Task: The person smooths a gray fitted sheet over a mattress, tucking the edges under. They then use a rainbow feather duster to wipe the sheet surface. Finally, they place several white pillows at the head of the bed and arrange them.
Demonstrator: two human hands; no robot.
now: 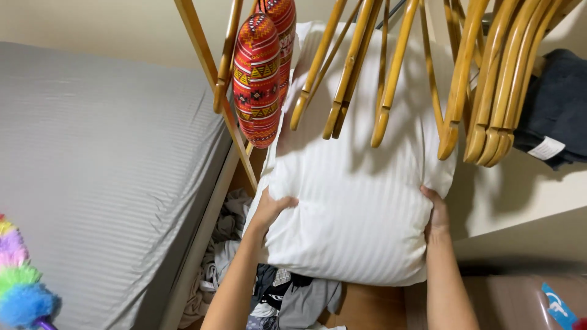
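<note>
Duster (23,287): rainbow-coloured and fluffy, at the bottom left corner, lying over the edge of the bed.
Bed (98,159): grey striped sheet, filling the left side of the view, well apart from both hands.
Clothes heap (287,299): crumpled grey, white and dark garments on the floor between the bed frame and the forearms, under the pillow's lower edge.
Left hand (270,209): forearm rising from the bottom centre, wrist bent inward, palm pressed against the pillow's left edge, thumb hooked over the front face, fingers hidden behind; closed in a firm grip on that edge.
Red cushions (260,73): two patterned, rounded shapes hanging above the left hand, beside a slanted wooden rail, touching the pillow's upper left corner.
Pillow (358,183): large, white, faintly striped, held upright between both hands in the middle of the view, above the clothes heap, upper part behind the hangers.
Hangers (428,67): row of wooden ones across the top, dangling in front of the pillow.
Right hand (435,214): forearm coming up from the bottom right, palm flat against the pillow's right edge, fingers curled round it, clamped on.
Dark garment (556,104): folded on a pale shelf at the far right, white label showing.
</note>
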